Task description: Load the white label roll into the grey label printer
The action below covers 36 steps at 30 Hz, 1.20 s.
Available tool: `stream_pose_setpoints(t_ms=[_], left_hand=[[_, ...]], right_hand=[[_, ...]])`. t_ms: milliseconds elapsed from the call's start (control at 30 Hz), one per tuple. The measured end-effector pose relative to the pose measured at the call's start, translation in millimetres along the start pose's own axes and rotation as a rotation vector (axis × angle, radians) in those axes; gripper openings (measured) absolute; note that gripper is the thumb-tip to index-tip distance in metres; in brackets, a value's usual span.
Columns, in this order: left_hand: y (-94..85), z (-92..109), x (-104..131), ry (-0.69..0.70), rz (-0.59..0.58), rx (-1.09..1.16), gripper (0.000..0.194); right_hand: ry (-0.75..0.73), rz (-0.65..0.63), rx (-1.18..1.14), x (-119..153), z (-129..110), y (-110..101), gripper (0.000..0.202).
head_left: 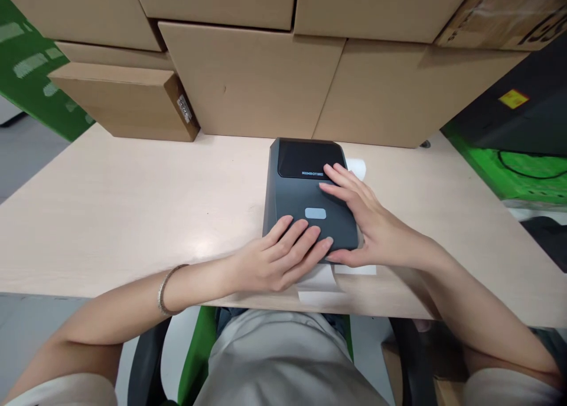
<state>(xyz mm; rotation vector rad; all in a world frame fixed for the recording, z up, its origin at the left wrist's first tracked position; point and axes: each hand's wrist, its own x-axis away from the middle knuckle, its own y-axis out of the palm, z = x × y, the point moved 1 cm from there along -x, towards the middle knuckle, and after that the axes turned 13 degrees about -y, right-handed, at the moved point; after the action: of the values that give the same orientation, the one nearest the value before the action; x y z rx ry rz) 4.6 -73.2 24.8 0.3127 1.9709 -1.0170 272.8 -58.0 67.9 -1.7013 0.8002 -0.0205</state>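
Note:
A dark grey label printer (292, 199) with a black glossy panel and a pale button lies on the wooden table, closed. My left hand (287, 255) rests with outstretched fingers on the printer's near edge. My right hand (363, 217) is spread over its right side, fingertips near the black panel and thumb at the near right corner. Both hands touch the printer without being wrapped around it. From under the near edge come white paper labels (319, 282), partly covered by my left hand. A white paper roll (357, 169) shows beside the printer's far right side.
Large cardboard boxes (248, 81) are stacked along the table's far edge. A smaller flat carton (133, 102) stands at the far left. To the right are a dark box with a yellow sticker (514, 98) and a black cable (527, 170). The table's (133, 217) near edge runs just before my body.

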Motion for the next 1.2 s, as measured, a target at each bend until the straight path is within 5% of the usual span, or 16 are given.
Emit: stream_pose_setpoints(t_ms=[167, 300, 633, 833, 900, 967, 1067, 1200], left_hand=[[2.3, -17, -2, 0.060, 0.067, 0.076, 0.029], [6.6, -29, 0, -0.050, 0.039, 0.194, 0.042], [8.9, -34, 4, -0.106, -0.249, 0.269, 0.070], [17.8, -51, 10, -0.073, -0.108, 0.495, 0.082], [23.9, -56, 15, -0.199, -0.039, 0.567, 0.081], [31.8, -60, 21, -0.487, -0.018, 0.564, 0.080], [47.1, -62, 28, -0.944, -0.143, 0.677, 0.087], [67.9, -62, 29, -1.304, -0.368, 1.024, 0.095]], right_hand=[[-0.089, 0.116, 0.012, 3, 3, 8, 0.080], [-0.161, 0.175, 0.084, 5, 6, 14, 0.069], [-0.130, 0.130, 0.111, 7, 3, 8, 0.078], [-0.277, 0.157, 0.206, 3, 2, 10, 0.094], [-0.353, 0.250, 0.236, 3, 4, 5, 0.091], [-0.354, 0.353, 0.292, 2, 6, -7, 0.077], [-0.204, 0.493, 0.378, -12, 9, -33, 0.050], [-0.135, 0.733, 0.319, -54, 20, -67, 0.034]])
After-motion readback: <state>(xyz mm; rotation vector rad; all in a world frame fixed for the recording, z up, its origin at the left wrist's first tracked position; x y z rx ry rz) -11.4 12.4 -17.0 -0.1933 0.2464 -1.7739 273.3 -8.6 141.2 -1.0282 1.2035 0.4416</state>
